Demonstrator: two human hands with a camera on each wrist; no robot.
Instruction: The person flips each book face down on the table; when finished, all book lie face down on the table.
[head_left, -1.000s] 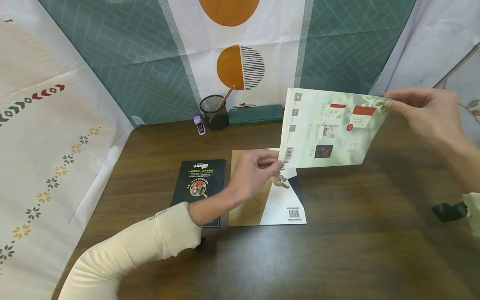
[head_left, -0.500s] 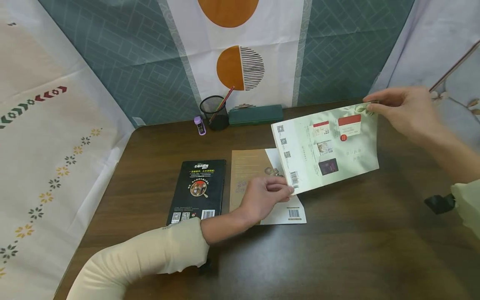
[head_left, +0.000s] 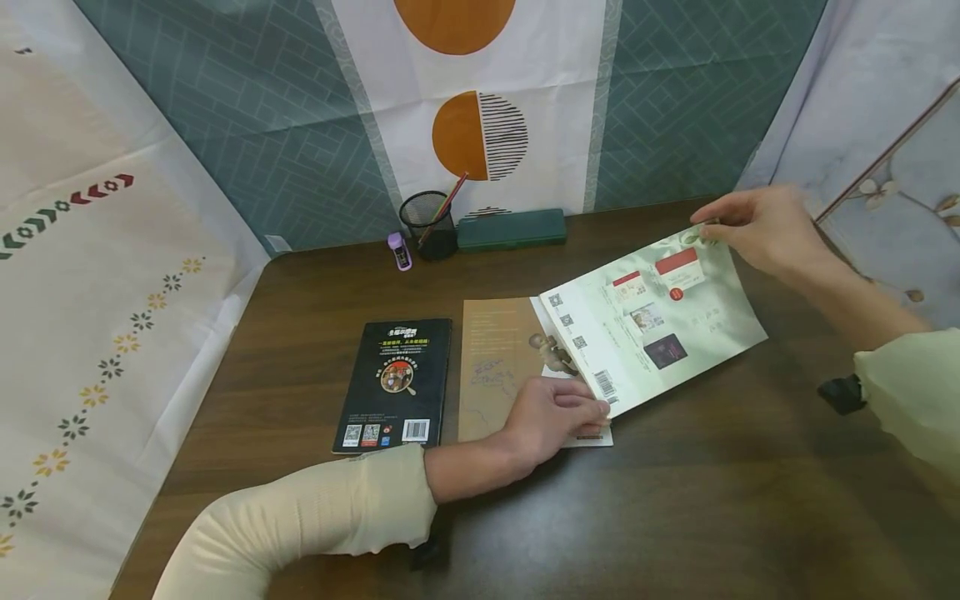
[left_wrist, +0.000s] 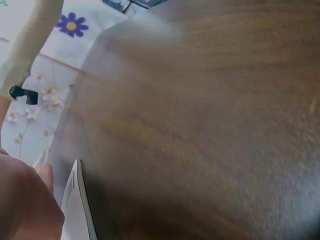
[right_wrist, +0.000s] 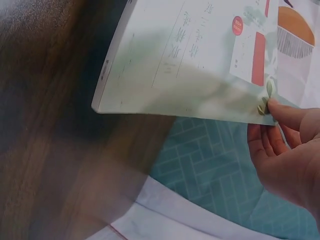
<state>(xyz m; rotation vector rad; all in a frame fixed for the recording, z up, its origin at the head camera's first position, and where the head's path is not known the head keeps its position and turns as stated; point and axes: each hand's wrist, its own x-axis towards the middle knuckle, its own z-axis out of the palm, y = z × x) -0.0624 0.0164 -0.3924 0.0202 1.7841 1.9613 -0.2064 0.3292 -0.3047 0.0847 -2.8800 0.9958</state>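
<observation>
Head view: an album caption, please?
Left hand and right hand hold a pale green book by opposite corners over a wooden table.

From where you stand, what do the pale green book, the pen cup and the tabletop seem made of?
Pale green book: paper, by its thin, pale edge; the smooth printed cover is perhaps coated. Pen cup: likely black metal mesh, since its upper part is see-through. Tabletop: wood or wood-look laminate, brown grain with soft sheen.
</observation>
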